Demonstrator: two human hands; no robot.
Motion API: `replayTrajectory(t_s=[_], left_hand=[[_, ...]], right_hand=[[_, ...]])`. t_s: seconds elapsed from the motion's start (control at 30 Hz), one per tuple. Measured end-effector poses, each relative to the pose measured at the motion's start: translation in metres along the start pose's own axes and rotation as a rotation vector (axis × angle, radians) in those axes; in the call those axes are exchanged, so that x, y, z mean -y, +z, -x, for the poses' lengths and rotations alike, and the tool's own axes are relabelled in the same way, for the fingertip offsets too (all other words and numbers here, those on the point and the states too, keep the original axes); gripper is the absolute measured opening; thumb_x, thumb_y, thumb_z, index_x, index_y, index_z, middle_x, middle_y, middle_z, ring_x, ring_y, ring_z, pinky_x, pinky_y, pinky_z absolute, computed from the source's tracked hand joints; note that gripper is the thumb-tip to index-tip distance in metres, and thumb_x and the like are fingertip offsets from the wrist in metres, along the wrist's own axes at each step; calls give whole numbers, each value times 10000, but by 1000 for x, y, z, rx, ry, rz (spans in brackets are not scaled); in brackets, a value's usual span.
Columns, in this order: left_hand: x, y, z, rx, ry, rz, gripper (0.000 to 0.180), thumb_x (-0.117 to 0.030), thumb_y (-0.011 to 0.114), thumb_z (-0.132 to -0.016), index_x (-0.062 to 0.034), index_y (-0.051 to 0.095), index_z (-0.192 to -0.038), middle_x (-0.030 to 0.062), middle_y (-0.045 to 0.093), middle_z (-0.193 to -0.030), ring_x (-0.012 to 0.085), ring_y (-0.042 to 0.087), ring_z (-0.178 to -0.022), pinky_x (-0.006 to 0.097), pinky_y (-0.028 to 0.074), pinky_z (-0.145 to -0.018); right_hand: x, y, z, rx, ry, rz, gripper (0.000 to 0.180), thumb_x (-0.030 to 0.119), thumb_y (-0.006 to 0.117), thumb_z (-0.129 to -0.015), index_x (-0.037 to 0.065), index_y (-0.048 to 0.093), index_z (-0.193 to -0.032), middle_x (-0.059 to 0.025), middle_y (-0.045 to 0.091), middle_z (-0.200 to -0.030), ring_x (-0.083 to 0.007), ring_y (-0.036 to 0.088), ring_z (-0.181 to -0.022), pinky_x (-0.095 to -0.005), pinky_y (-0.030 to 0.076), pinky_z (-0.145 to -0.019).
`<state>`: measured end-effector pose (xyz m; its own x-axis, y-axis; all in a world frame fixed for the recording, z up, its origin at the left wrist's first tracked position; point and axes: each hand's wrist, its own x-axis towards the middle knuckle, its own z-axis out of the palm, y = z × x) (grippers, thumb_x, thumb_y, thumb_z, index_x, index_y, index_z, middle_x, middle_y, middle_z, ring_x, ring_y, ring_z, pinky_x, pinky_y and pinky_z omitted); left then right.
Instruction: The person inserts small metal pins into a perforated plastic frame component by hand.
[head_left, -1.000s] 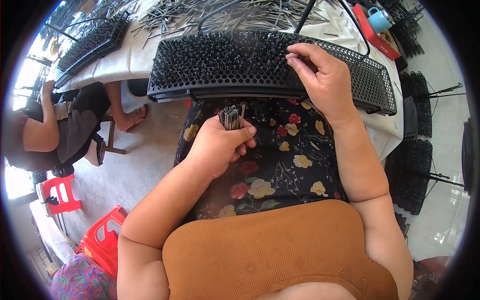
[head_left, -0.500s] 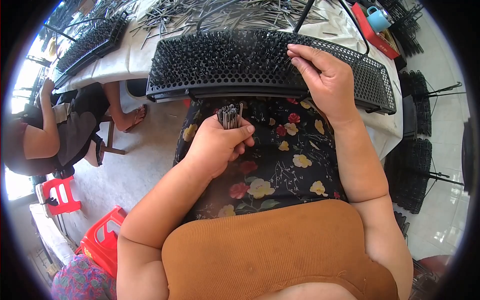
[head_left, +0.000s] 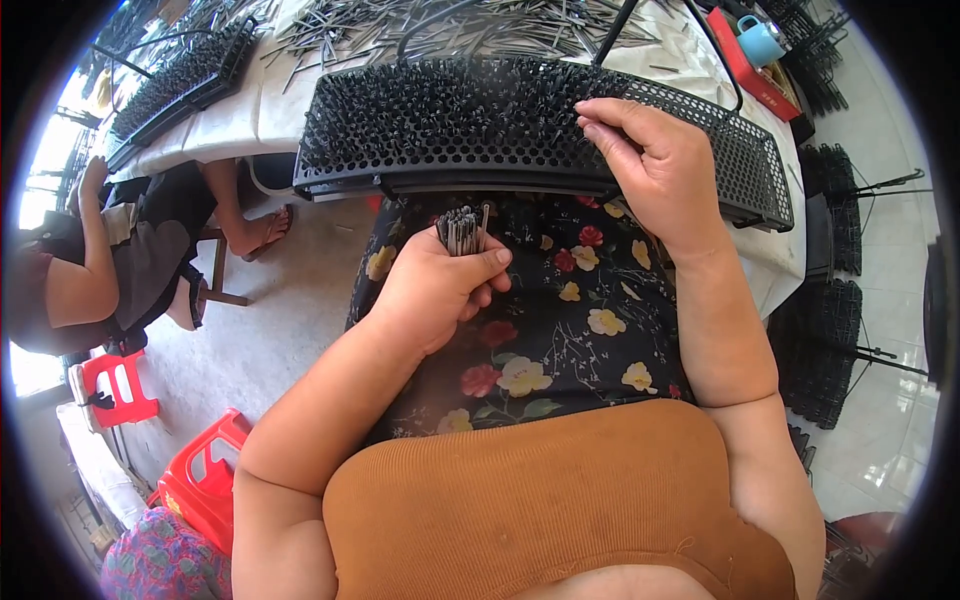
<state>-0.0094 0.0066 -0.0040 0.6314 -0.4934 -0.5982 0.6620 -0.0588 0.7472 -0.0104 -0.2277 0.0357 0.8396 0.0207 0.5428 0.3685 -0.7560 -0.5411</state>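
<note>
While we sit at the desk (head_left: 250, 110), our left hand (head_left: 435, 290) is curled tight round a bundle of thin metal pins (head_left: 460, 230), held upright over our flowered lap just below the near edge of the black perforated tray (head_left: 740, 160). Our right hand (head_left: 650, 165) rests on the tray's top, right of its middle, fingers drawn together at the tips as if pinching a single pin; we cannot tell whether one is actually between them. Left of that hand the tray's holes are already filled with standing pins; right of it they look empty. Beyond the tray's far edge lies a loose heap of pins (head_left: 450, 25), and farther left of the tray a second tray (head_left: 180, 75) sits before another person (head_left: 90, 250).

We judge the main risk to be the bundle: the fist sits off the tray's edge, so a slackened grip would scatter pins over lap and floor. A pin pushed in at a slant could jam in its hole or bend, and pressing on the overhanging near edge could tip the tray
</note>
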Motion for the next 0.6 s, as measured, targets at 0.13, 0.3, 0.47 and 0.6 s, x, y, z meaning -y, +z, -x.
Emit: replayTrajectory(t_s=[0.13, 0.3, 0.47, 0.6], left_hand=[[0, 0, 2, 9, -3, 14, 54, -71, 655, -893, -33, 617, -886, 49, 624, -705, 78, 511, -524, 200, 354, -415], [7, -6, -2, 15, 20, 42, 62, -71, 653, -897, -18, 621, -899, 57, 625, -703, 80, 512, -521, 195, 349, -406], [6, -9, 3, -20, 21, 12, 58, -65, 650, -897, -19, 615, -898, 59, 623, -697, 87, 512, -513, 204, 350, -399], [5, -11, 4, -6, 30, 38, 57, -65, 651, -896, -22, 614, -899, 61, 624, -698, 88, 512, -512, 207, 351, -398]], right_hand=[[12, 2, -5, 5, 57, -118, 170, 80, 690, -852, 38, 708, -1016, -121, 727, -903, -206, 708, -777, -278, 542, -696], [36, 45, -21, 33, 1, -396, 144, 105, 712, -841, 42, 728, -969, -115, 731, -886, -184, 715, -779, -264, 548, -686], [33, 84, -33, 41, -33, -292, 138, 39, 688, -861, 25, 717, -994, -78, 740, -924, -131, 705, -829, -288, 523, -865], [31, 79, -31, -55, -80, -176, 94, 141, 688, -845, 70, 721, -897, -81, 718, -822, -262, 672, -729, -432, 443, -976]])
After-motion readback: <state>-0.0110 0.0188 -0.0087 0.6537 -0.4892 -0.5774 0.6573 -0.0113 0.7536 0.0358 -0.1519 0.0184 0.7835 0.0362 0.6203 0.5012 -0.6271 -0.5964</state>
